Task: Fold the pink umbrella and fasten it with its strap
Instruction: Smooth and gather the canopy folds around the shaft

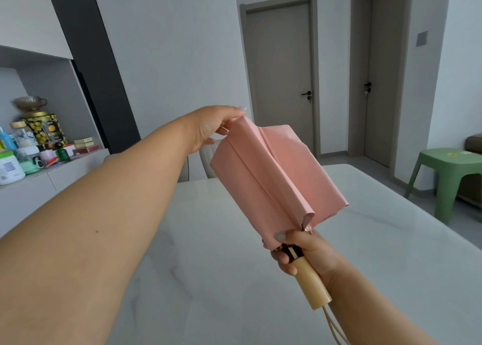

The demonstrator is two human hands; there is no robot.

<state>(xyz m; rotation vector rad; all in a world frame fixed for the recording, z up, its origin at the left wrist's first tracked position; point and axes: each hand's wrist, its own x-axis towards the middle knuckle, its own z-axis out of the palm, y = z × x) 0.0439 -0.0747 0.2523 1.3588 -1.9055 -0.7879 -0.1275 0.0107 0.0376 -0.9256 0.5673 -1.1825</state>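
The pink umbrella (pixel 276 172) is collapsed, and its canopy hangs in loose flat pleats, held up in the air above the table. My right hand (pixel 305 250) grips it where the canopy meets the cream handle (pixel 311 284), which points down toward me with a cord hanging from its end. My left hand (pixel 211 128) reaches out and pinches the far top end of a pleat between thumb and fingers. The strap is not visible.
A white marble table (pixel 234 279) lies below the umbrella, with chair backs (pixel 206 159) at its far edge. A counter with jars and bottles (pixel 34 146) is at the left. A green stool (pixel 448 175) stands at the right, and two closed doors are behind.
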